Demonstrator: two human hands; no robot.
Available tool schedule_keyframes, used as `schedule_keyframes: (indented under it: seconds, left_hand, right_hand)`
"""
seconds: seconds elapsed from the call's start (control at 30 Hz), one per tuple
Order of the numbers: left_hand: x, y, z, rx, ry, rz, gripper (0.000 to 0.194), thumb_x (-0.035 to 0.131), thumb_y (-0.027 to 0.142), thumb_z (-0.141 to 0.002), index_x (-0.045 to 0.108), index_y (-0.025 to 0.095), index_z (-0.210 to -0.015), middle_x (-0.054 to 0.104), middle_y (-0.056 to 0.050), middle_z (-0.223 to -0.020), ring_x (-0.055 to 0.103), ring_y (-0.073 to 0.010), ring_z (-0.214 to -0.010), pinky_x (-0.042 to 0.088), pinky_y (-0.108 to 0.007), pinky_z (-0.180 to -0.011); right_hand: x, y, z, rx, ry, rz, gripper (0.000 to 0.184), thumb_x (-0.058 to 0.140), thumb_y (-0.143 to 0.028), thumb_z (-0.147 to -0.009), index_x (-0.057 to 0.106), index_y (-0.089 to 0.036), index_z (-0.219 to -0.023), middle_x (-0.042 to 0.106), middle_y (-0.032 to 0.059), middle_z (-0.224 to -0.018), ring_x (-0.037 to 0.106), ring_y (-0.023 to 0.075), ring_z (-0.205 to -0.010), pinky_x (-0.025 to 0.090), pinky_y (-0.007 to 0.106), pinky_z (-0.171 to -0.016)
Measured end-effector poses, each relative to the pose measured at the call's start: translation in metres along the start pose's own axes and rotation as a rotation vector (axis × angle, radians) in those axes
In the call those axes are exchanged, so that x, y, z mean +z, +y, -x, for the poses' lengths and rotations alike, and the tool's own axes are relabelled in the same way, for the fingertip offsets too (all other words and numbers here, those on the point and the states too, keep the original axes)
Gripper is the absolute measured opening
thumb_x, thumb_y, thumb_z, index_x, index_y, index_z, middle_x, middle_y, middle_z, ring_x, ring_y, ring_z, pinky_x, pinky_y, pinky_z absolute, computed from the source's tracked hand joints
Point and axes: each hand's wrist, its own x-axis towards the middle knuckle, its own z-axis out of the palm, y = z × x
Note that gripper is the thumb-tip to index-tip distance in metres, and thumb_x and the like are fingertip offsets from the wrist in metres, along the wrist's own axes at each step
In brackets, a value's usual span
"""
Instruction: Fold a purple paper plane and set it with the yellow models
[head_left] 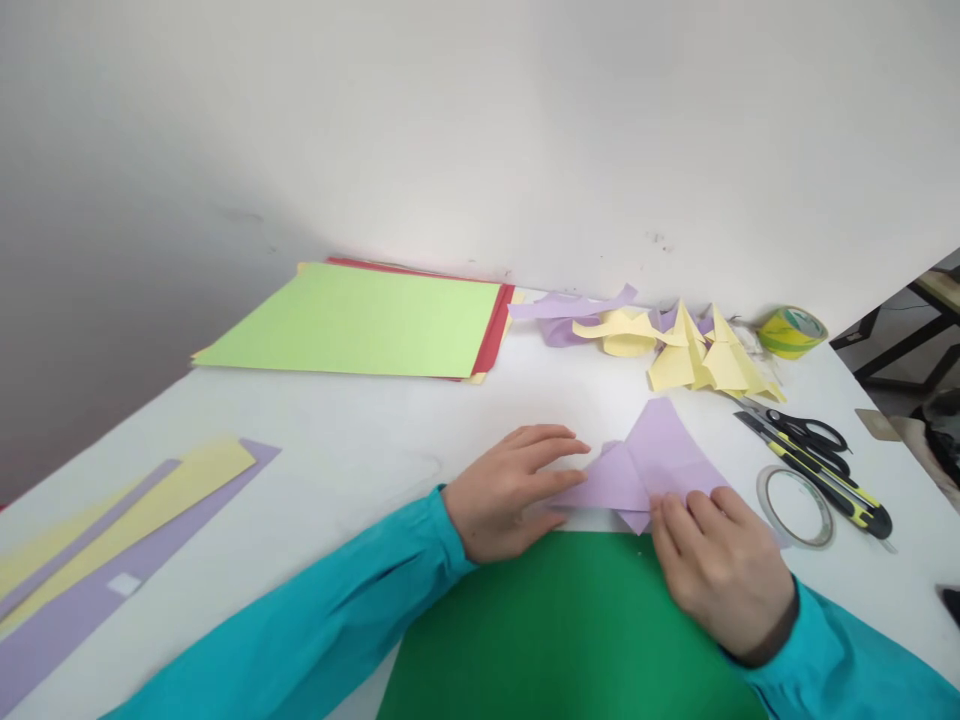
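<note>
A folded piece of purple paper (667,445) with pointed flaps is in front of me, just beyond the near sheet of green paper. My right hand (716,565) has its fingers curled and pinches the lower edge of the folded piece. At its left tip is my left hand (517,490), fingers stretched and spread, thumb apart from the forefinger. The tip lies close to these fingers; whether they touch it is hard to tell. Part of the paper's right side is hidden behind my right hand.
Dark green paper (570,630) lies nearest me. Light green sheets (367,320) are stacked over red ones. Paper strips (157,510) lie left. Folded yellow shapes (679,360), yellow tape (793,332), scissors (810,432), a cutter (832,480) and a tape roll (769,490) sit right.
</note>
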Motion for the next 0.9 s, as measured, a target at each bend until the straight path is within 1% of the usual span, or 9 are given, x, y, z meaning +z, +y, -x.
schedule_keyframes:
  seconds: [0.07,0.13,0.27,0.33,0.43,0.6,0.73,0.83,0.9]
  left_hand:
    - [0.005,0.008,0.001,-0.015,-0.050,-0.058,0.021,0.056,0.024,-0.077,0.058,0.016,-0.097,0.059,-0.010,-0.104,0.049,-0.0233,-0.095,0.045,-0.041,-0.079]
    - [0.011,0.017,0.000,-0.033,-0.104,-0.092,0.015,0.054,0.025,-0.079,0.060,0.015,-0.089,0.060,-0.008,-0.091,0.050,-0.0196,-0.083,0.046,-0.036,-0.072]
    - [0.026,0.030,-0.001,-0.062,-0.117,-0.151,0.019,0.044,0.019,-0.086,0.061,0.013,-0.080,0.058,-0.007,-0.077,0.048,-0.0155,-0.072,0.045,-0.028,-0.065]
    - [0.031,0.032,0.000,-0.065,-0.107,-0.179,0.023,0.039,0.014,-0.087,0.061,0.012,-0.079,0.057,-0.007,-0.074,0.048,-0.0152,-0.070,0.045,-0.028,-0.064]
    - [0.034,0.036,0.002,-0.090,-0.093,-0.221,0.026,0.037,0.013,-0.087,0.061,0.011,-0.079,0.057,-0.007,-0.074,0.048,-0.0160,-0.070,0.047,-0.029,-0.065]
    - [0.038,0.046,0.000,-0.222,-0.047,-0.238,0.022,0.043,0.017,-0.085,0.062,0.012,-0.075,0.056,-0.007,-0.071,0.049,-0.0175,-0.071,0.047,-0.032,-0.065]
    - [0.041,0.048,-0.005,-0.298,-0.035,-0.218,0.024,0.046,0.024,-0.084,0.061,0.014,-0.069,0.056,-0.006,-0.069,0.048,-0.0170,-0.068,0.046,-0.032,-0.063]
    - [0.043,0.047,-0.007,-0.359,-0.010,-0.198,0.025,0.044,0.024,-0.086,0.063,0.017,-0.071,0.057,-0.005,-0.071,0.047,-0.0161,-0.067,0.044,-0.032,-0.062]
    - [0.043,0.046,-0.007,-0.400,-0.002,-0.154,0.025,0.045,0.023,-0.085,0.065,0.018,-0.072,0.058,-0.005,-0.072,0.048,-0.0158,-0.068,0.043,-0.031,-0.062]
  right_hand:
    - [0.008,-0.006,0.005,-0.021,-0.044,-0.057,0.023,0.044,-0.005,-0.077,0.064,-0.012,-0.067,0.056,0.0071,-0.058,0.042,0.0156,-0.051,0.023,0.034,-0.051]
    - [0.013,-0.009,0.009,-0.035,-0.069,-0.096,0.024,0.043,-0.006,-0.078,0.064,-0.012,-0.068,0.056,0.0072,-0.060,0.042,0.0156,-0.052,0.023,0.034,-0.051]
    - [0.017,-0.008,0.011,-0.044,-0.086,-0.147,0.022,0.044,-0.009,-0.081,0.064,-0.009,-0.091,0.063,0.0102,-0.079,0.048,0.0177,-0.062,0.029,0.035,-0.057]
    - [0.019,-0.006,0.010,-0.044,-0.110,-0.201,0.024,0.044,-0.010,-0.082,0.062,-0.009,-0.099,0.064,0.0109,-0.088,0.050,0.0190,-0.069,0.032,0.035,-0.060]
    - [0.024,-0.003,0.008,-0.036,-0.158,-0.285,0.023,0.044,-0.011,-0.083,0.062,-0.010,-0.097,0.064,0.0097,-0.089,0.052,0.0198,-0.073,0.034,0.035,-0.061]
    - [0.028,0.006,0.004,0.052,-0.277,-0.427,0.018,0.050,-0.015,-0.082,0.062,-0.018,-0.095,0.064,0.0049,-0.091,0.054,0.0189,-0.079,0.037,0.032,-0.064]
    - [0.026,0.016,-0.005,0.044,-0.376,-0.500,0.012,0.056,-0.014,-0.078,0.063,-0.020,-0.083,0.066,0.0018,-0.086,0.056,0.0169,-0.077,0.038,0.030,-0.064]
    - [0.027,0.026,-0.012,0.026,-0.443,-0.549,0.015,0.053,-0.013,-0.079,0.064,-0.022,-0.081,0.066,0.0007,-0.082,0.058,0.0140,-0.073,0.039,0.026,-0.063]
    - [0.028,0.031,-0.017,0.025,-0.504,-0.552,0.017,0.050,-0.017,-0.082,0.065,-0.023,-0.081,0.067,0.0006,-0.080,0.059,0.0131,-0.072,0.038,0.025,-0.060]
